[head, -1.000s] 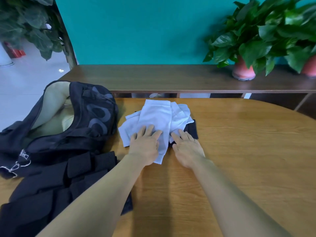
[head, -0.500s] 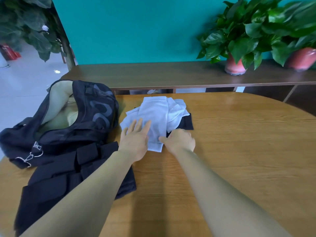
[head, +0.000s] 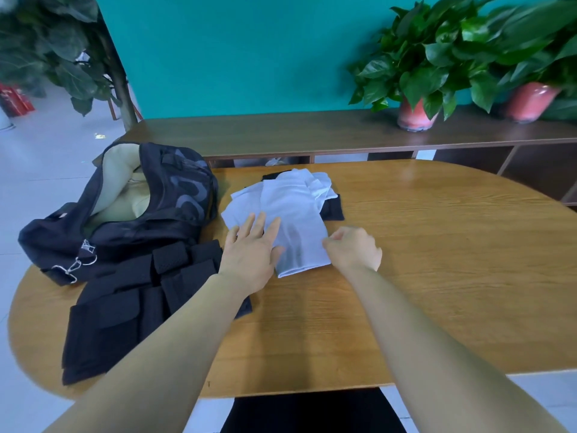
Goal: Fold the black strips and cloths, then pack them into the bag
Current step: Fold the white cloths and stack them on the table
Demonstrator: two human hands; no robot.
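A pile of white cloths (head: 292,210) lies in the middle of the wooden table (head: 437,260), over a black cloth (head: 334,207) that shows at its right edge. My left hand (head: 253,248) lies flat with straight fingers on the left part of the white pile. My right hand (head: 352,248) has curled fingers and pinches the right edge of the top white cloth. A black bag (head: 125,207) with a pale lining stands open at the left. In front of it lie folded black strips (head: 131,301).
A dark wooden bench (head: 312,129) runs behind the table with two potted plants (head: 415,73) at the right. Another leafy plant (head: 62,51) stands at the far left. Metal clips (head: 78,264) hang from the bag's strap.
My right hand went from lying flat to curled and now pinches the white cloth's edge. My left hand shifted slightly left on the pile. The camera view moved back a little.
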